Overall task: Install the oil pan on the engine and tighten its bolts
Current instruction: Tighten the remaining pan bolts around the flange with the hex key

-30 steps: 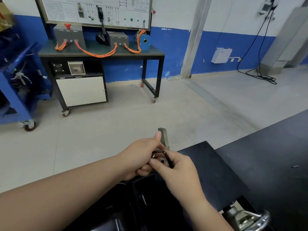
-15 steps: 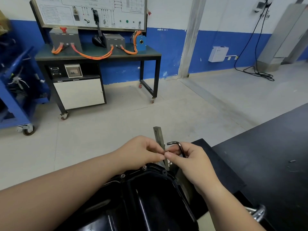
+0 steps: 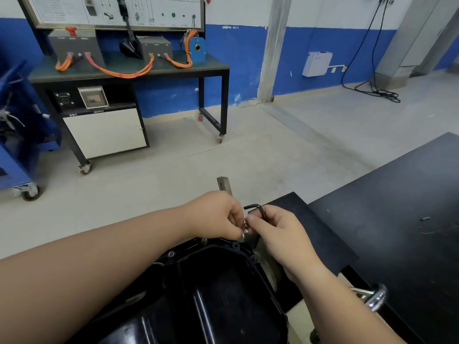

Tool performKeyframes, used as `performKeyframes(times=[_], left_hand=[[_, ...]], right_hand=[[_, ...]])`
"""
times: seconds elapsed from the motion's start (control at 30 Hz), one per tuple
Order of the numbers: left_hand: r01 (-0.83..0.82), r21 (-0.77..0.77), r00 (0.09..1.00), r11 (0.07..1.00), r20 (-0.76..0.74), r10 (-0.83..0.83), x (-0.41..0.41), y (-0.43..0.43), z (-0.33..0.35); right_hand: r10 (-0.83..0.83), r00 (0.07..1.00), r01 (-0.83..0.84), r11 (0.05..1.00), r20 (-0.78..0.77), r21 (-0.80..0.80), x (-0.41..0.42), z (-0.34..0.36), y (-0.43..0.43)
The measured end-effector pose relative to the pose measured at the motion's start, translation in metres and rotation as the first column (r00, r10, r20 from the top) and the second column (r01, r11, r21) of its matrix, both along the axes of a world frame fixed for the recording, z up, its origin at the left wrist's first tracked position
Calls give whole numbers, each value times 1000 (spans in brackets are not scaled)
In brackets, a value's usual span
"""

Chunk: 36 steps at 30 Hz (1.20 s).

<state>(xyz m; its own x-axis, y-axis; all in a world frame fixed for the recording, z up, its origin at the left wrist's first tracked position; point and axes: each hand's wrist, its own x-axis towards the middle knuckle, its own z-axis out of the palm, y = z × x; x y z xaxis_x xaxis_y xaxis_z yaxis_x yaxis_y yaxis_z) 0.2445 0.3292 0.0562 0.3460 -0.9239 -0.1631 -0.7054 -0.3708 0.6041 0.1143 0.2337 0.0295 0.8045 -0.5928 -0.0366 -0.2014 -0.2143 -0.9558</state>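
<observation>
The glossy black oil pan (image 3: pixel 206 294) fills the lower middle of the head view, with bolt heads along its far flange (image 3: pixel 171 254). Just above its far edge my two hands meet. My left hand (image 3: pixel 218 214) pinches a small silvery bolt (image 3: pixel 245 229) at its fingertips. My right hand (image 3: pixel 275 229) holds a black L-shaped hex key (image 3: pixel 255 208), whose short arm sticks out to the left above the fingers, and its fingertips touch the same bolt. The engine under the pan is hidden.
A grey metal bar (image 3: pixel 224 186) stands upright behind my left hand. A black table (image 3: pixel 397 207) lies to the right, a chrome handle (image 3: pixel 375 297) at its near edge. Far back stand a wheeled training bench (image 3: pixel 129 70) and a blue cart (image 3: pixel 15 145).
Both hands have risen slightly off the pan's far edge. The hex key, earlier down among the fingers, now stands up in my right hand. The view has tilted down, showing more of the pan.
</observation>
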Motion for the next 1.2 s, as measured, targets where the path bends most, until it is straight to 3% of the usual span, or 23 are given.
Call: performKeyframes(times=[0.13,0.3,0.7,1.2], left_hand=[[29,49,999,998,24,-30,6,0,-14],[56,66,997,996,55,-59,15,1,-25],[121,36,992,992,-47,-119,18,-2,-34],[112,23,992,993,-69,-110,17,-4,-37]], right_hand=[[-123,990,114,986,72,121,-4,-4,-1],[-163,983,181,948,90,-263,-18,3,-4],[-173,961,216,957,215,-196,-38,2,-2],[-101,987,138,935,128,-326,-27,10,0]])
